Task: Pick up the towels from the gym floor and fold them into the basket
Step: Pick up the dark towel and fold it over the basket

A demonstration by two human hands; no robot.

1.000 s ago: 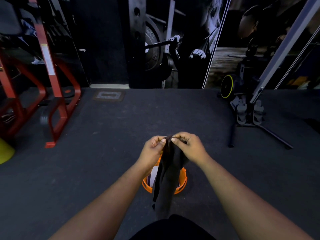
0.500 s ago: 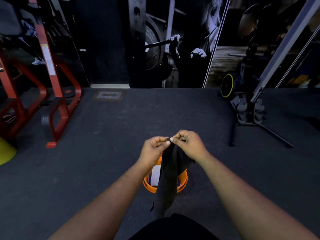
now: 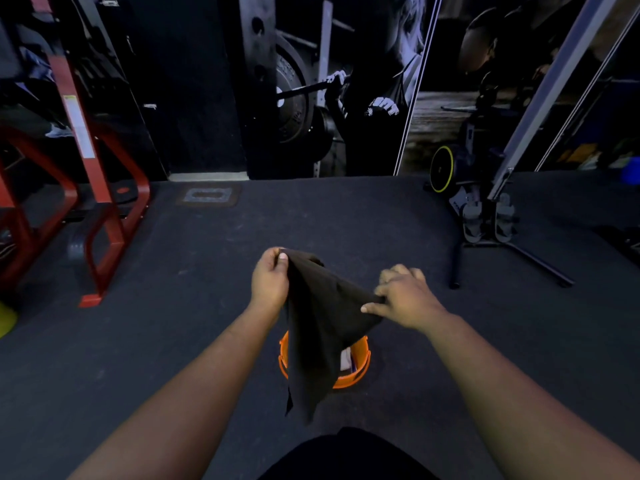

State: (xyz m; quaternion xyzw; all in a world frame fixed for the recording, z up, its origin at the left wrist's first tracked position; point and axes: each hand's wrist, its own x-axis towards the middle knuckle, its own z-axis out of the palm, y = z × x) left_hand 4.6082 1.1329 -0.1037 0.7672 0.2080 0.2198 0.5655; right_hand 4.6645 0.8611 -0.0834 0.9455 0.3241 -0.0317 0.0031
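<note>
Spreading the dark towel above the basket

Left hand (image 3: 270, 284) and right hand (image 3: 403, 301) each pinch the black towel (image 3: 322, 327) over the orange basket (image 3: 360, 370); match corners, keep the edge taut before folding.

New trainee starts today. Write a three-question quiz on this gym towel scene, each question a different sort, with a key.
1. True or false: the black towel lies flat on the gym floor.
2. What sits on the floor below the towel? A) orange basket B) blue crate C) yellow cone
3. Fill in: the towel's top edge is stretched between the left hand and the ____ hand.

Key:
1. False; both hands hold it up.
2. A, the orange basket.
3. Right; the right hand has a grip on the other end.
</note>
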